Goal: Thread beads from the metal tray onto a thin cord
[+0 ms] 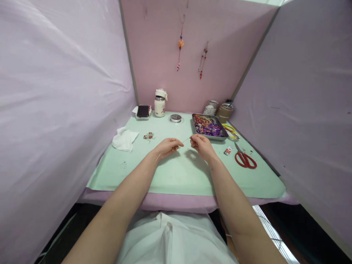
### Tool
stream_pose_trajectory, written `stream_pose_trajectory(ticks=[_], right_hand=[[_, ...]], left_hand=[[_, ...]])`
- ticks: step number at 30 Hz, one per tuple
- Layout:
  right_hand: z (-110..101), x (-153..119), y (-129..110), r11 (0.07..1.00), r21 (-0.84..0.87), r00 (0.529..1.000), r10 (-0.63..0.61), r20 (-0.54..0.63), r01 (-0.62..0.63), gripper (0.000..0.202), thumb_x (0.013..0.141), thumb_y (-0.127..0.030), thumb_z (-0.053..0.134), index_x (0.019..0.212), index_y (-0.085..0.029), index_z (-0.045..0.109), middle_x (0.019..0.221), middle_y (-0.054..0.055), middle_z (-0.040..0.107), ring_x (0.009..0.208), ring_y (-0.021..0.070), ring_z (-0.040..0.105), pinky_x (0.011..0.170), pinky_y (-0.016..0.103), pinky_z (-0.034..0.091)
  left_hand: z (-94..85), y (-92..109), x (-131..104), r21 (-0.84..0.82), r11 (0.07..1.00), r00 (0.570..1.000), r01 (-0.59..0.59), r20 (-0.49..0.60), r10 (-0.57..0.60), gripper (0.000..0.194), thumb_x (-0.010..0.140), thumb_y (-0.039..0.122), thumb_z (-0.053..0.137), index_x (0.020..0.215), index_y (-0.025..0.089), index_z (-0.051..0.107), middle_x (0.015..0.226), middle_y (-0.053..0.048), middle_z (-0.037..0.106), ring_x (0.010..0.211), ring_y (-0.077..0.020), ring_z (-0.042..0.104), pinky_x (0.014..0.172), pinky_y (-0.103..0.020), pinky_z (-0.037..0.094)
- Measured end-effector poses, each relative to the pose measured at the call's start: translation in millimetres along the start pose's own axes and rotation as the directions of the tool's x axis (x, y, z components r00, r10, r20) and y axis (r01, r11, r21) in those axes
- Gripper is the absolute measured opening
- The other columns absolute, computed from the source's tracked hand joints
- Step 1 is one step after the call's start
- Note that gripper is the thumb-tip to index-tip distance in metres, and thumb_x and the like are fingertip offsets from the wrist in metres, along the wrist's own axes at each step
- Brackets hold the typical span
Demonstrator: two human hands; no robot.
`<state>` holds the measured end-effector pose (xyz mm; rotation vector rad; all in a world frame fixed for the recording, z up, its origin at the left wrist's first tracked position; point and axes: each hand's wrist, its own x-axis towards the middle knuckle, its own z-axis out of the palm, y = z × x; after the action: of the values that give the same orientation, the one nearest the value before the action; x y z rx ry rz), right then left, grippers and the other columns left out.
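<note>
Taking the tray of beaded strings [210, 126] as landmark, a crumpled white tissue [125, 139] lies far to its left on the green-covered tabletop [176, 176], with a dark-topped box [143, 112] behind that. Next comes a small heap of red-and-clear beads [149, 136], then a cream flask [160, 103] toward the back, its lid flipped up. The left hand [169, 146] is in front and to the left of the tray, its grip closed at thumb and fingers near a thin thread [186, 140]. A wire spool [175, 118] sits beyond, left of the tray. The right hand [200, 144], just in front of the tray's left part, pinches the thread's other end, its grip together on it. Right of the tray are yellow-handled scissors [230, 128]; nearer the front, red-handled scissors [244, 158] lie with handles toward the person.
</note>
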<state>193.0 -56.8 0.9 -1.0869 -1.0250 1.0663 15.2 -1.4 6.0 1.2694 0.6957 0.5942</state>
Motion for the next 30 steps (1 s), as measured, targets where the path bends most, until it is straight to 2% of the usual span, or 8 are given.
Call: stream_pose_trajectory(ticks=[9, 15, 17, 20, 22, 24, 27, 30], right_hand=[[-4.5, 4.7, 2.2, 1.000, 0.015, 0.997, -0.023, -0.073, 0.024, 0.027, 0.068, -0.045, 0.066, 0.073, -0.020, 0.056, 0.060, -0.004, 0.050, 0.051, 0.0076, 0.039, 0.053, 0.024, 0.037], [-4.6, 4.4, 3.3, 0.998, 0.060, 0.998, -0.008, -0.059, 0.012, 0.026, 0.069, -0.044, 0.066, 0.075, -0.020, 0.058, 0.062, -0.004, 0.050, 0.052, 0.0071, 0.041, 0.055, 0.024, 0.038], [-4.0, 3.0, 3.1, 0.999, 0.041, 1.000, -0.002, -0.029, 0.003, 0.028, 0.069, -0.046, 0.066, 0.076, -0.020, 0.058, 0.062, -0.004, 0.050, 0.052, 0.0071, 0.041, 0.056, 0.024, 0.038], [-2.1, 0.1, 2.7, 1.000, -0.030, 0.999, 0.005, 0.039, -0.004, 0.031, 0.070, -0.048, 0.066, 0.079, -0.019, 0.060, 0.061, -0.004, 0.051, 0.053, 0.0072, 0.041, 0.055, 0.023, 0.036], [0.3, -2.2, 2.5, 0.994, -0.107, 0.997, 0.000, 0.079, 0.009, 0.032, 0.071, -0.048, 0.065, 0.080, -0.018, 0.061, 0.061, -0.003, 0.053, 0.053, 0.0076, 0.042, 0.053, 0.023, 0.033], [3.4, -4.5, 2.0, 0.981, -0.192, 0.994, -0.007, 0.111, 0.028, 0.032, 0.072, -0.049, 0.064, 0.081, -0.018, 0.061, 0.059, -0.003, 0.053, 0.053, 0.0079, 0.041, 0.052, 0.023, 0.031], [7.6, -7.3, 0.9, 0.957, -0.285, 0.990, -0.008, 0.139, 0.048, 0.033, 0.073, -0.050, 0.063, 0.079, -0.018, 0.061, 0.056, -0.003, 0.052, 0.051, 0.0079, 0.039, 0.051, 0.023, 0.029], [8.1, -8.6, 0.0, 0.946, -0.322, 0.989, 0.003, 0.148, 0.045, 0.036, 0.074, -0.053, 0.060, 0.082, -0.018, 0.061, 0.056, -0.003, 0.052, 0.051, 0.0084, 0.040, 0.051, 0.023, 0.030]], left_hand=[[-0.9, -0.2, 2.5, -0.043, 0.999, 0.998, 0.030, -0.050, -0.033, 0.015, 0.059, 0.024, 0.071, 0.066, 0.011, 0.066, 0.065, -0.002, 0.056, 0.054, -0.0043, 0.042, 0.047, -0.019, 0.026], [-3.0, -3.0, 4.4, -0.036, 0.998, 0.996, 0.043, -0.074, -0.045, 0.014, 0.062, 0.023, 0.067, 0.068, 0.011, 0.064, 0.071, -0.005, 0.059, 0.054, -0.0045, 0.043, 0.046, -0.019, 0.027], [-0.9, -3.4, 4.2, 0.028, 0.999, 0.989, 0.018, -0.147, -0.014, 0.016, 0.065, 0.026, 0.065, 0.072, 0.012, 0.063, 0.074, -0.005, 0.060, 0.053, -0.0050, 0.044, 0.045, -0.020, 0.027], [4.9, -2.8, 2.8, 0.193, 0.977, 0.947, -0.089, -0.289, 0.143, 0.023, 0.071, 0.035, 0.062, 0.080, 0.014, 0.061, 0.076, -0.003, 0.060, 0.050, -0.0052, 0.044, 0.046, -0.021, 0.029], [8.9, -2.0, 1.3, 0.209, 0.963, 0.939, -0.172, -0.260, 0.224, 0.029, 0.075, 0.042, 0.060, 0.088, 0.016, 0.060, 0.085, -0.004, 0.062, 0.050, -0.0045, 0.044, 0.047, -0.021, 0.031], [11.5, -2.0, -0.2, 0.142, 0.970, 0.965, -0.197, -0.148, 0.218, 0.036, 0.077, 0.048, 0.058, 0.095, 0.017, 0.057, 0.093, -0.006, 0.063, 0.049, -0.0040, 0.043, 0.047, -0.021, 0.031], [12.8, -3.9, -2.4, 0.078, 0.988, 0.991, -0.133, 0.005, 0.133, 0.042, 0.077, 0.055, 0.057, 0.092, 0.015, 0.056, 0.075, -0.004, 0.060, 0.047, -0.0049, 0.041, 0.045, -0.020, 0.027], [11.6, -5.1, -3.6, 0.133, 0.986, 0.995, -0.100, 0.011, 0.100, 0.038, 0.071, 0.051, 0.065, 0.076, 0.014, 0.057, 0.055, 0.004, 0.044, 0.045, -0.0042, 0.032, 0.043, -0.020, 0.021]])
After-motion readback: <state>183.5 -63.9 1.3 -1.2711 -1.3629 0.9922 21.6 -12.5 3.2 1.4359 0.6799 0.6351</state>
